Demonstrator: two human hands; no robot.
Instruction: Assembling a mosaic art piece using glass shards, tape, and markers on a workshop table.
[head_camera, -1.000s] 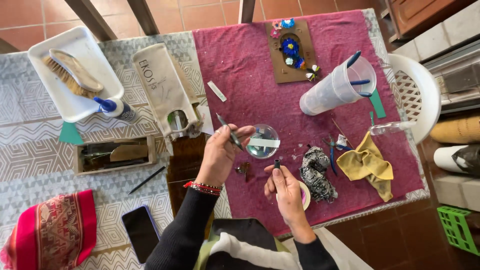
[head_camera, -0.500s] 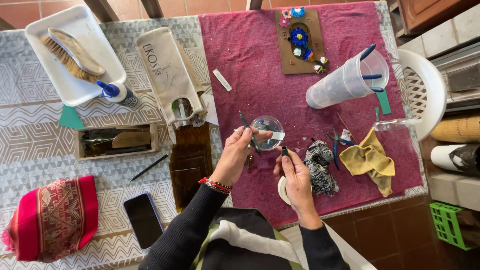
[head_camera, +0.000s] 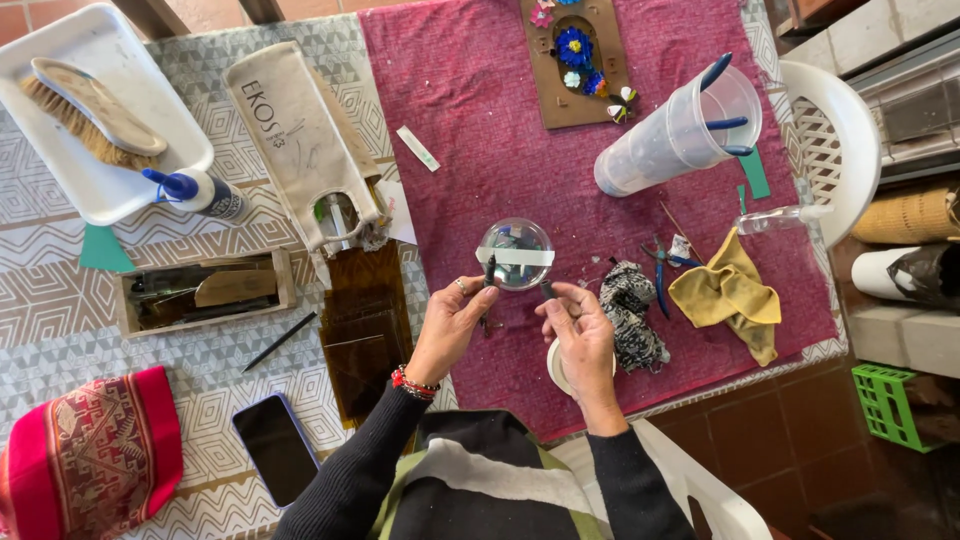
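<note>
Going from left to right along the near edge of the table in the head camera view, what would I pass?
Red patterned cloth → black phone → brown glass sheets → left hand → right hand → black-and-white rag → yellow cloth.

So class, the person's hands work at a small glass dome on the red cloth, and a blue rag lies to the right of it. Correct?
Not quite: the head view shows the rag is yellow, not blue. The rest holds: both hands, left hand and right hand, are at the glass dome on the red cloth.
</note>
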